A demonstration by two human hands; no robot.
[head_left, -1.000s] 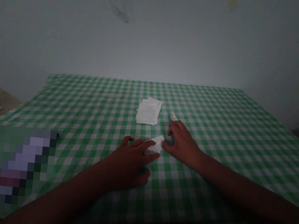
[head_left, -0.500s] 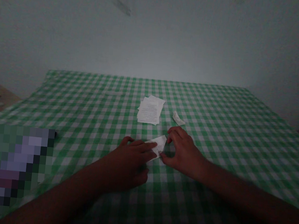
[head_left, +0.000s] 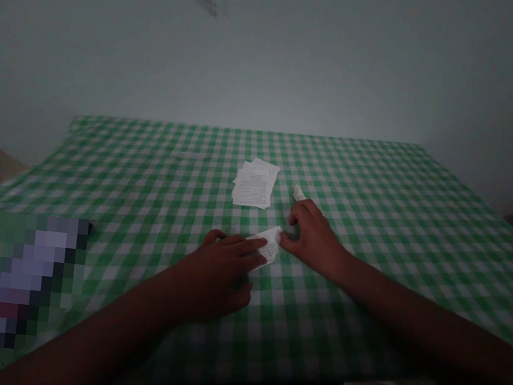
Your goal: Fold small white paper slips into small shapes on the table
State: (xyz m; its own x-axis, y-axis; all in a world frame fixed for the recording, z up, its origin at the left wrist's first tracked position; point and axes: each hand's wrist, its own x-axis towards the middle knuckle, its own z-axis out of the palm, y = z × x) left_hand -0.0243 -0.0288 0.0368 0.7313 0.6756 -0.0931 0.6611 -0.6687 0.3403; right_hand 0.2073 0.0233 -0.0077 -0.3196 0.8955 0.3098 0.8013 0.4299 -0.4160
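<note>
A small printed sheet of paper, with an angled fold at its right end, lies on the checked cloth in front of me. Across its left part my left hand rests with fingers stretched out, two of them on the paper. The hand hides that part of the sheet. My right hand is at the paper's upper right corner, its thumb touching or very near it. A gap shows between this thumb and the curled forefinger. Just behind the right hand is a small folded paper piece, partly covered by it.
A loose stack of printed sheets lies beyond my hands. The green and white checked tablecloth covers the table up to a grey wall. At left is a pixelated, unreadable area.
My right hand has shifted up, its thumb moving from the paper's lower right edge to the upper corner. It now covers part of the folded piece. The left hand stays on the sheet.
</note>
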